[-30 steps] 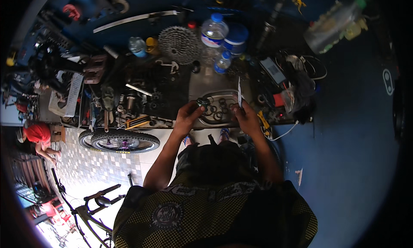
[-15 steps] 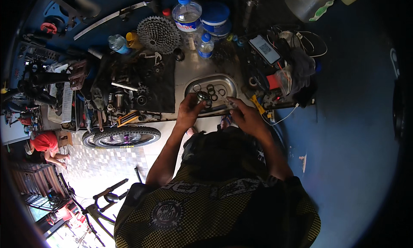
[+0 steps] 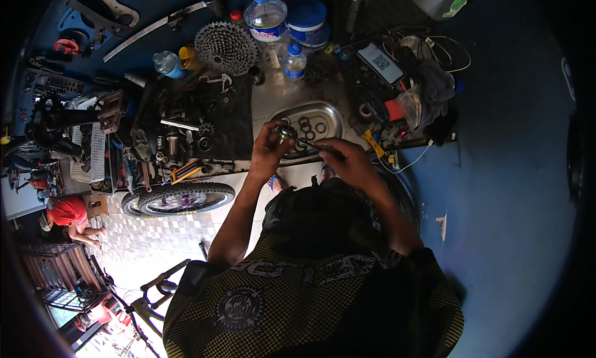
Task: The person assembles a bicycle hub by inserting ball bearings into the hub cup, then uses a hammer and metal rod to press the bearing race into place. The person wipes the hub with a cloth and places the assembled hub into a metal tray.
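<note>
Over the near-left edge of the metal tray (image 3: 339, 123), my left hand (image 3: 266, 154) is closed around a small round metal bicycle part (image 3: 285, 135). Its exact kind is too small to make out. My right hand (image 3: 349, 163) pinches a thin dark tool (image 3: 310, 144), whose tip points left at the part; whether it touches cannot be told. Several dark and metallic rings (image 3: 305, 127) lie in the tray beyond my hands. My fingers hide part of the tray's near side.
Left on the bench are a dark mat with loose parts and a large cassette (image 3: 226, 48). Water bottles (image 3: 266, 16) stand behind the tray. A phone (image 3: 381, 63) and cables lie right. Wheels (image 3: 180, 199) rest below the bench; a person in red (image 3: 67, 211) sits far left.
My right hand has moved left, bringing the thin tool close to the round part. My left hand has shifted slightly left, still holding the part.
</note>
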Available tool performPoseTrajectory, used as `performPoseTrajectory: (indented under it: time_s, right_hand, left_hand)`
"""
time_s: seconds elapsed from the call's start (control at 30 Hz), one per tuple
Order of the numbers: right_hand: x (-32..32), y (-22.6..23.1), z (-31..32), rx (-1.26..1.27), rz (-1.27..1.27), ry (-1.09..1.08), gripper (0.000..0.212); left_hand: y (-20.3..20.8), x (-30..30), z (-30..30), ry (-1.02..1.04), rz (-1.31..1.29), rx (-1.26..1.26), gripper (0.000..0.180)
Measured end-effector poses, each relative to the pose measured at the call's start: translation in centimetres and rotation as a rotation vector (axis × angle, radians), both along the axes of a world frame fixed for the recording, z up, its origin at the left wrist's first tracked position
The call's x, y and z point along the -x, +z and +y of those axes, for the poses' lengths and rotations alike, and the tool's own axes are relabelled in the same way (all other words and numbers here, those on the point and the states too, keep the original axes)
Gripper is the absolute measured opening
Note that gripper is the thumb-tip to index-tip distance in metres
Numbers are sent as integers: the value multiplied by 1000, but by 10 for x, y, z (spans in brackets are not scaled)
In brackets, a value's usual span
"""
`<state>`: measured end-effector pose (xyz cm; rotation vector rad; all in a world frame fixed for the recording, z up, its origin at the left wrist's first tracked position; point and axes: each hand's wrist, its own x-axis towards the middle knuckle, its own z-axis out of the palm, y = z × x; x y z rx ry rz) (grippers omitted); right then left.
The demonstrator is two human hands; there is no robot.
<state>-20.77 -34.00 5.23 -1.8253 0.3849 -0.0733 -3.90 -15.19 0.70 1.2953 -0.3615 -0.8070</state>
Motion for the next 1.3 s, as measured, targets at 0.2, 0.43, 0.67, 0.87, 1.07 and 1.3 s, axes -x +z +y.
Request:
performPoseTrajectory:
  time_s: [0.2, 0.43, 0.67, 0.87, 1.07, 1.3]
  right_hand:
    - [-14, 8, 4, 123, 11, 40, 28]
    - [-19, 8, 9, 106, 25, 47, 27]
    - [-21, 4, 10, 250, -24, 63, 29]
    - [-21, 8, 20, 330, -42, 16, 27]
    - [-18, 11, 9, 87, 70, 16, 26]
    - [-22, 17, -1, 83, -36, 122, 28]
  left_hand:
    - [1, -2, 7, -32, -21, 39, 49]
    - [5, -4, 12, -36, -62, -4, 47]
    - [2, -5, 16, -63, -87, -33, 45]
    - [-2, -5, 18, -53, -91, -34, 44]
    - [14, -5, 17, -36, -16, -3, 43]
    - [16, -11, 24, -137, 203, 117, 42]
